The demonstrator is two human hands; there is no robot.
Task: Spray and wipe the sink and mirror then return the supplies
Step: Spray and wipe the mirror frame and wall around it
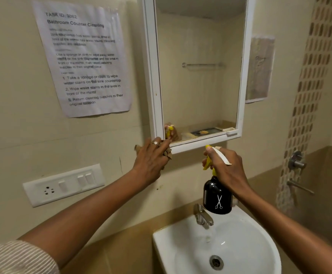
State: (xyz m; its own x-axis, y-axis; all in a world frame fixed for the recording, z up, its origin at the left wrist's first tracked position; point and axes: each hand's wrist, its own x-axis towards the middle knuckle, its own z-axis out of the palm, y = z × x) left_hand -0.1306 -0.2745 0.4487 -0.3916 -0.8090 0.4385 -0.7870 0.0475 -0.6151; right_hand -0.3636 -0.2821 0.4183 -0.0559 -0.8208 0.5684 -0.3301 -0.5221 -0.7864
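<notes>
A white-framed mirror [198, 72] hangs on the wall above a white sink [246, 246] with a metal tap [202, 215]. My left hand [151, 161] presses a brown cloth [167, 153] against the mirror frame's lower left corner; most of the cloth is hidden under my fingers. My right hand [227, 167] grips the yellow trigger head of a black spray bottle [217, 196], held upright above the tap and just below the mirror's bottom edge. The nozzle points left.
A printed task sheet [84, 58] is taped to the wall left of the mirror. A white switch and socket plate [62, 184] sits lower left. Shower fittings [297, 163] are on the tiled wall at the right.
</notes>
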